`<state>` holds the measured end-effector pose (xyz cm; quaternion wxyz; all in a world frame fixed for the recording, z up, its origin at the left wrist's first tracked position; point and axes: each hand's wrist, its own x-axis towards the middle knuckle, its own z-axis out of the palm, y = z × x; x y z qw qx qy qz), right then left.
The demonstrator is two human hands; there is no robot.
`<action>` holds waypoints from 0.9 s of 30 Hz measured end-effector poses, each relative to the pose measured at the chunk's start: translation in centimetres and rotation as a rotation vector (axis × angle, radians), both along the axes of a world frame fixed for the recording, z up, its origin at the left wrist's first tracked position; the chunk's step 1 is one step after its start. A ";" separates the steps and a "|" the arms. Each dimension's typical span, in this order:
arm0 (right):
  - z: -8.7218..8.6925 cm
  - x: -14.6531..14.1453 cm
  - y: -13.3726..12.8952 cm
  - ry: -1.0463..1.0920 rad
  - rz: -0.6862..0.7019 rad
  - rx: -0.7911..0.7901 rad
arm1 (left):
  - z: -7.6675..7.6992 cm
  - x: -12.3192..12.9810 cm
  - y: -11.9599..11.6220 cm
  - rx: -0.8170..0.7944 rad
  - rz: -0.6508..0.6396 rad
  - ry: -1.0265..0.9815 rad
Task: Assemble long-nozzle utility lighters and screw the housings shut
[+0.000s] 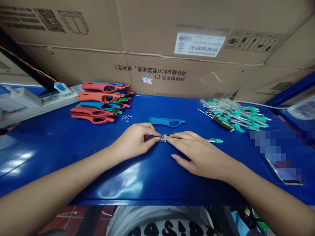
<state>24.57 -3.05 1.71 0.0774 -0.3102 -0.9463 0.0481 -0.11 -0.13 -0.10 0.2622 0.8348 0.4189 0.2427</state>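
Note:
Near the middle of the blue table, my left hand (137, 139) pinches the left part of a lighter assembly (162, 139), thumb and fingers closed on it. My right hand (194, 152) lies over the assembly's right part, fingertips pressing on it, its thumb held apart below. From under the right hand a metal tube with a green tip (215, 141) sticks out to the right. Just beyond the hands lies a blue handle shell (166, 122). Much of the assembly is hidden by the fingers.
Red, blue and green handle shells (98, 113) are stacked at the left, beside small screws (126, 118) and a power strip (52, 101). At the right lie a screwdriver (222, 124), green-tipped tubes (243, 114) and a phone (283, 173). A cardboard box (147, 42) stands behind.

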 end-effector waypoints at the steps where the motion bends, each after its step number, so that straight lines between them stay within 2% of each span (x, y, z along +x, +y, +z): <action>1: 0.0 0.3 0.2 0.008 0.006 -0.018 | 0.0 -0.1 0.1 -0.002 0.002 0.002; 6: -0.4 1.1 1.3 0.010 0.092 -0.025 | 0.1 -0.2 0.3 -0.021 0.046 0.026; 10: -0.4 1.2 1.4 -0.021 0.141 -0.002 | 0.5 -0.3 0.0 0.024 0.038 0.081; 16: -0.3 1.2 1.4 -0.013 0.133 -0.013 | 1.2 -0.5 -0.3 0.042 0.027 0.138; 27: 0.6 1.7 1.1 0.015 0.039 -0.244 | 1.0 -0.8 0.3 0.031 -0.010 0.110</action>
